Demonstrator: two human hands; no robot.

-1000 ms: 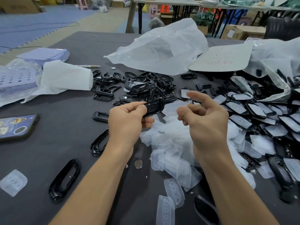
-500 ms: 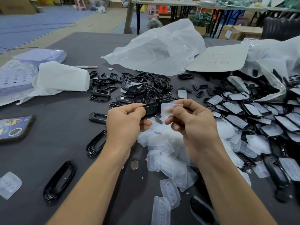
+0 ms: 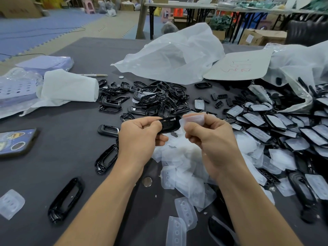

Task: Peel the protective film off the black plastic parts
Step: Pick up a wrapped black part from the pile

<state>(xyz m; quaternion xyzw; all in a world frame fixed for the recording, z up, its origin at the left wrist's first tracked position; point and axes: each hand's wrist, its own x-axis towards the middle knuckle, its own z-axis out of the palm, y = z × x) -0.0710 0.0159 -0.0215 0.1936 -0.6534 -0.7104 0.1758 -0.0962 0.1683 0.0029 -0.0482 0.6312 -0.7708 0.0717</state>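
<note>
Peeling at centre frame: left hand (image 3: 140,134) pinches the black plastic part (image 3: 169,124), seemingly light and stiff, by its left end, while right hand (image 3: 207,137) pinches the thin, limp protective film (image 3: 192,119), best gripped close to the part.

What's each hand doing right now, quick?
Left hand: closed, gripping a black oval plastic part.
Right hand: closed, pinching a translucent white protective film.
</note>
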